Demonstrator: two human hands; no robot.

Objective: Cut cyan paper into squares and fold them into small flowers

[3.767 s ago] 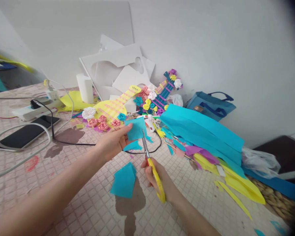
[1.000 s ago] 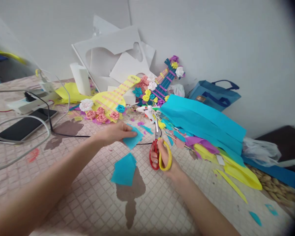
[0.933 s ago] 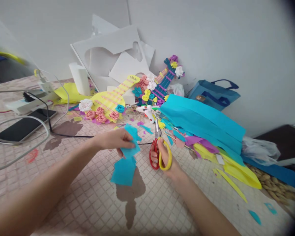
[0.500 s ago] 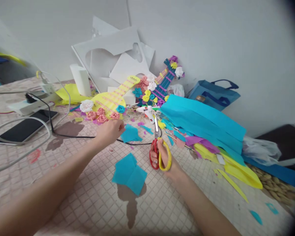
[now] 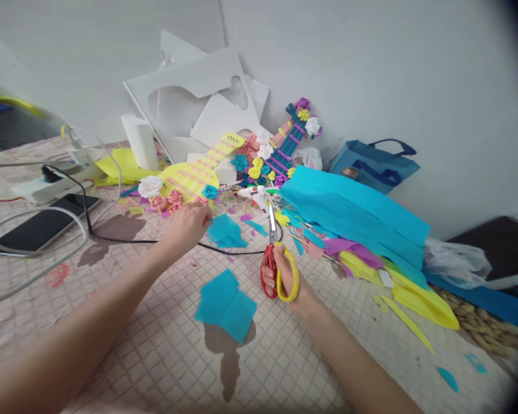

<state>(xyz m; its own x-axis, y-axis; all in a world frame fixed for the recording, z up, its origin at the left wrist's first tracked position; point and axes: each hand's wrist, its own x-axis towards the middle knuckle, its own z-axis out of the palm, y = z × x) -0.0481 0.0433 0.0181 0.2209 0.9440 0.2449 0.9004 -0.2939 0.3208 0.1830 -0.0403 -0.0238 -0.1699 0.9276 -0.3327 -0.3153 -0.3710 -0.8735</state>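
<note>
Right hand (image 5: pixel 281 271), mid-frame, grips the scissors (image 5: pixel 273 234), red-and-yellow-handled, tips upward; left hand (image 5: pixel 189 223) curls beside flat, angular turquoise paper (image 5: pixel 227 231); gripping it, can't tell.

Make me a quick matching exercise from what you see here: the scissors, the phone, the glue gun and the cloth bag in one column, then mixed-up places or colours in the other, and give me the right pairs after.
Things
1. scissors
2. phone
3. glue gun
4. cloth bag

Places and colours
A. beside the power strip, at the left
B. blue, near the wall
C. held in the right hand
D. mostly white

Right pairs: 1-C, 2-A, 3-D, 4-B
</note>
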